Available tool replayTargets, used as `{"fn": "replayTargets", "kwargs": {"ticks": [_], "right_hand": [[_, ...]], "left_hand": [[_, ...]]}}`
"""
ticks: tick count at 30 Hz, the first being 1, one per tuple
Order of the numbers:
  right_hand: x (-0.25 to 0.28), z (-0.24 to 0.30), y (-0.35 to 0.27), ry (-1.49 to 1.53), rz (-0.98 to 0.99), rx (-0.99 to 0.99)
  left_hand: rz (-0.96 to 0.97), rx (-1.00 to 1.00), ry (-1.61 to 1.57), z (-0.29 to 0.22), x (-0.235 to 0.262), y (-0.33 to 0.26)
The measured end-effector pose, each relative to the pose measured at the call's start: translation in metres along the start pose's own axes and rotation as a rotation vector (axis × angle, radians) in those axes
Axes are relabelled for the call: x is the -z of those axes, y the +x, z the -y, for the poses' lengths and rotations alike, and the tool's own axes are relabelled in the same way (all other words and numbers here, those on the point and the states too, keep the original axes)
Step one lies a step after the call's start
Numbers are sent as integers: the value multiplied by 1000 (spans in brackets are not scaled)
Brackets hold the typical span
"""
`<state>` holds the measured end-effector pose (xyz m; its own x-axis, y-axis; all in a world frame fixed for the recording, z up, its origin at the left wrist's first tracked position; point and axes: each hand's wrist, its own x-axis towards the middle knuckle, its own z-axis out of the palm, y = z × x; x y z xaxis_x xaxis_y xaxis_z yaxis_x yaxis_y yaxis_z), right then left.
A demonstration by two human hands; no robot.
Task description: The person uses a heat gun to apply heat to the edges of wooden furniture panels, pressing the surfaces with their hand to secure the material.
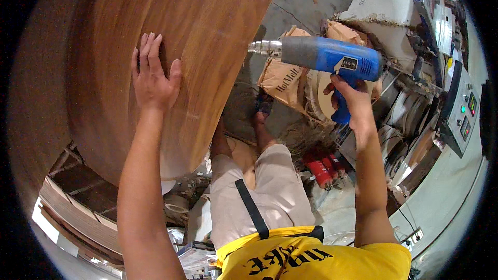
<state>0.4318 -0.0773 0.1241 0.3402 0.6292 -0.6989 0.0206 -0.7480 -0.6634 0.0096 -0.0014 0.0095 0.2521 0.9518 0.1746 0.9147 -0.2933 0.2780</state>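
Note:
A large wood-grain panel (pixel 207 15) fills the upper left, its straight edge running down toward my legs. My left hand (pixel 155 80) lies flat on its face with the fingers stretched out. In my right hand (pixel 354 98) is a blue heat gun (pixel 324 54), gripped by its handle. The gun's metal nozzle (pixel 264 47) points left at the panel's edge. From this view I cannot tell whether the nozzle touches the edge or stays just off it.
Brown paper sacks (pixel 282 85) and rolls of banding (pixel 402 114) stand beyond the gun. Red cylinders (pixel 322 172) lie on the floor right of my legs. A control panel (pixel 460 114) with lit displays is at far right. Shavings and debris (pixel 298 140) litter the floor.

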Motion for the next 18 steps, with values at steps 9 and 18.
{"fn": "replayTargets", "kwargs": {"ticks": [9, 18], "right_hand": [[7, -64, 28, 367, 77, -262], [3, -75, 26, 325, 114, -233]], "left_hand": [[-18, 7, -81, -3, 0, -2], [-20, 6, -44, 2, 1, -3]]}}
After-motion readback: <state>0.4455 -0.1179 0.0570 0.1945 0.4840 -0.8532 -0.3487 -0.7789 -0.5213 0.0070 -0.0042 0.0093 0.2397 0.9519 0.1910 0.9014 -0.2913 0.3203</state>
